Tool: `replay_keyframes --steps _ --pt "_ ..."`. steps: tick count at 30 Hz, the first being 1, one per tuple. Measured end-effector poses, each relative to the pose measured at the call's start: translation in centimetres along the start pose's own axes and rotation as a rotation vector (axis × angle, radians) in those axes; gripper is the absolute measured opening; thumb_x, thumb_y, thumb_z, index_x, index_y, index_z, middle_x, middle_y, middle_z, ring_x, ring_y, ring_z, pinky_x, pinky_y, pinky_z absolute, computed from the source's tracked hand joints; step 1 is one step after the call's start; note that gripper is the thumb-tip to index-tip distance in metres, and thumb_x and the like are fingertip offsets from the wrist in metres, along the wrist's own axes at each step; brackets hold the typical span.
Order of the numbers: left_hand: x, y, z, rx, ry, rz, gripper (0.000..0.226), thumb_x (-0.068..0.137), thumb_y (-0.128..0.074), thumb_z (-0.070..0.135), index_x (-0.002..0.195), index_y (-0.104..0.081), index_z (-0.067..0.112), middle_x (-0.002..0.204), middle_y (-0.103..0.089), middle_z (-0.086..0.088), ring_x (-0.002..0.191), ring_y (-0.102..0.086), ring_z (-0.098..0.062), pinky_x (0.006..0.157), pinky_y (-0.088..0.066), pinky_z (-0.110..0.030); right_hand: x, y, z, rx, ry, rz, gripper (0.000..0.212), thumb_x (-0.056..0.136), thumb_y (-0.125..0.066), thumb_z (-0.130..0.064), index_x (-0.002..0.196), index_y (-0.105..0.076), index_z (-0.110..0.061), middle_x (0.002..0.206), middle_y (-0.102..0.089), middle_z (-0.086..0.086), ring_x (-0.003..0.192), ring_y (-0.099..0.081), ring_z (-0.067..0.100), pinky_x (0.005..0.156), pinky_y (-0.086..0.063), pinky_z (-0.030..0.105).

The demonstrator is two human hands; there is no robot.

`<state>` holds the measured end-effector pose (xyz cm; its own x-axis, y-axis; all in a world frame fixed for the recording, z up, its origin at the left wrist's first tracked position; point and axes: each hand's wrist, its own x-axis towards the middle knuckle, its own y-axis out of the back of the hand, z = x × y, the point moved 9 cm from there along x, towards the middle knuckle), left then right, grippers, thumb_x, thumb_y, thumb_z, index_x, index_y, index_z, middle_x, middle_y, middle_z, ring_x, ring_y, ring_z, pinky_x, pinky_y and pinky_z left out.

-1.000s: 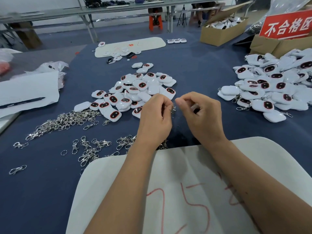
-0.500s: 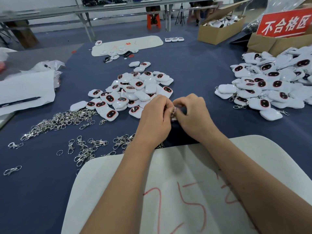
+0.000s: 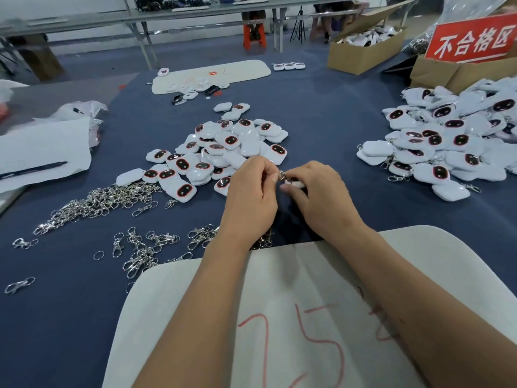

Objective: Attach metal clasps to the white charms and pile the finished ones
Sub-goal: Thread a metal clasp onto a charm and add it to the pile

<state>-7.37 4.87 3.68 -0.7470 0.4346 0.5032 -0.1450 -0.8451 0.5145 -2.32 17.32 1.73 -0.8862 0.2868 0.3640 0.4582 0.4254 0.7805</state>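
My left hand (image 3: 251, 197) pinches a small metal clasp (image 3: 281, 175) at its fingertips. My right hand (image 3: 319, 197) curls round a white charm (image 3: 297, 185), mostly hidden inside the fingers; both hands meet at the clasp above the blue table. A pile of white charms with dark red-rimmed ovals (image 3: 221, 152) lies just beyond my hands. Loose metal clasps (image 3: 98, 201) are heaped to the left, with more scattered clasps (image 3: 145, 247) nearer me. At the right sits a large pile of charms with clasps attached (image 3: 447, 141).
A white board with red writing (image 3: 307, 317) lies under my forearms. White paper with a pen (image 3: 36, 161) is at the left edge. Cardboard boxes (image 3: 363, 51) and a red sign (image 3: 472, 40) stand at the back right; another white board (image 3: 212, 75) lies far back.
My hands came together from slightly apart, and the clasp is now held against the charm between both sets of fingertips. The camera view shifted a little.
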Motion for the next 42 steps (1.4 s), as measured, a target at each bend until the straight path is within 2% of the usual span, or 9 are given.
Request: replay_keyframes --steps 3,6,8,10,15,18,22,36,42 --pt "0.0 0.1 0.0 -0.001 -0.012 -0.005 0.013 0.095 -0.054 -0.001 0.087 -0.059 0.008 0.089 -0.062 -0.001 0.084 -0.055 -0.017 0.075 -0.043 -0.023 -0.1 1.7 1.4 0.204 -0.102 0.170 0.029 0.108 -0.053 -0.022 0.089 -0.068 -0.006 0.081 -0.066 -0.002 0.076 -0.053 0.013 0.071 -0.040 0.032" --pt "-0.2 -0.3 0.1 -0.002 -0.018 -0.033 0.012 0.095 -0.055 0.000 0.088 -0.059 0.009 0.089 -0.061 0.000 0.084 -0.054 -0.015 0.074 -0.043 -0.022 -0.4 2.6 2.8 0.314 -0.203 0.290 0.027 0.108 -0.051 -0.024 0.093 -0.067 -0.007 0.081 -0.064 -0.003 0.076 -0.051 0.011 0.069 -0.040 0.024" --pt "-0.2 -0.9 0.4 0.017 -0.031 -0.071 0.013 0.095 -0.054 -0.001 0.087 -0.058 0.009 0.088 -0.060 0.000 0.083 -0.053 -0.016 0.072 -0.042 -0.023 -0.5 2.6 4.0 0.457 -0.285 0.312 0.020 0.107 -0.054 -0.025 0.104 -0.069 -0.013 0.092 -0.070 -0.004 0.084 -0.062 0.015 0.082 -0.053 0.032" --pt "-0.3 -1.5 0.7 0.031 -0.050 -0.116 0.013 0.095 -0.054 -0.001 0.087 -0.057 0.009 0.086 -0.058 0.003 0.080 -0.051 -0.011 0.070 -0.039 -0.020 -0.5 2.4 4.9 0.608 -0.331 0.307 0.011 0.102 -0.060 -0.022 0.108 -0.068 -0.020 0.099 -0.071 -0.002 0.084 -0.066 0.018 0.082 -0.058 0.040" --pt "-0.7 -2.5 1.5 0.080 -0.080 -0.199 0.014 0.095 -0.053 -0.001 0.088 -0.057 0.011 0.088 -0.057 0.004 0.080 -0.049 -0.014 0.072 -0.039 -0.025 -0.6 2.1 4.8 0.811 -0.326 0.291 0.014 0.096 -0.068 -0.021 0.109 -0.067 -0.022 0.079 -0.071 -0.002 0.061 -0.061 0.013 0.058 -0.050 0.028" --pt "-0.8 -2.6 2.0 0.072 -0.092 -0.208 0.014 0.094 -0.052 -0.003 0.088 -0.057 0.008 0.089 -0.058 0.000 0.083 -0.053 -0.021 0.075 -0.045 -0.035 -0.5 1.8 4.6 0.783 -0.325 0.265 0.013 0.097 -0.064 -0.020 0.109 -0.067 -0.021 0.073 -0.065 -0.004 0.063 -0.054 0.016 0.061 -0.045 0.033" --pt "-0.8 -2.4 2.1 0.064 -0.086 -0.194 0.014 0.094 -0.052 -0.004 0.088 -0.057 0.007 0.089 -0.059 -0.002 0.084 -0.055 -0.023 0.077 -0.047 -0.042 -0.3 1.8 4.1 0.664 -0.309 0.227 0.019 0.097 -0.057 -0.014 0.107 -0.072 -0.021 0.072 -0.059 -0.011 0.062 -0.047 0.011 0.063 -0.039 0.028" --pt "-0.7 -2.1 1.8 0.099 -0.073 -0.138 0.016 0.095 -0.052 0.000 0.086 -0.054 0.012 0.087 -0.056 0.002 0.081 -0.050 -0.018 0.074 -0.043 -0.035 -0.4 2.1 3.4 0.582 -0.257 0.220 0.019 0.096 -0.056 -0.010 0.103 -0.072 -0.017 0.064 -0.055 -0.013 0.059 -0.046 0.007 0.058 -0.037 0.021" --pt "-0.7 -2.1 1.8 0.133 -0.061 -0.138 0.016 0.096 -0.052 0.000 0.086 -0.055 0.012 0.088 -0.058 -0.001 0.083 -0.051 -0.020 0.076 -0.043 -0.035 -0.5 2.5 2.9 0.525 -0.222 0.250 0.018 0.095 -0.056 -0.010 0.101 -0.072 -0.017 0.070 -0.058 -0.008 0.058 -0.045 0.004 0.055 -0.036 0.014"
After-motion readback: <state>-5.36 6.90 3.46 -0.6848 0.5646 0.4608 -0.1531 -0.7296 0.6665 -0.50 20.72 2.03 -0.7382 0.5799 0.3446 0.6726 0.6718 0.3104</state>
